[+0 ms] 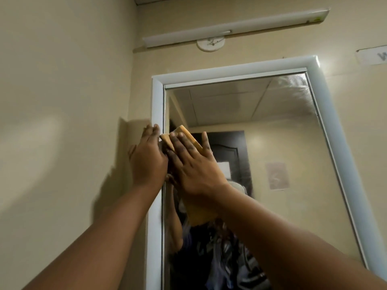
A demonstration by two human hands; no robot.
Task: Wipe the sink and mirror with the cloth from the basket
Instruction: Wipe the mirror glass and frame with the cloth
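A tall mirror in a white frame hangs on the beige wall ahead. My right hand lies flat with straight, spread fingers on an orange-yellow cloth, pressing it against the glass near the mirror's upper left edge. Only the cloth's top shows above my fingers. My left hand rests with straight fingers on the left side of the frame, right beside the cloth. The sink and the basket are out of view.
A long white light fixture and a round white ceiling-rose plate sit on the wall above the mirror. A paper sign is stuck at the upper right. The glass reflects a dark door and a person's body.
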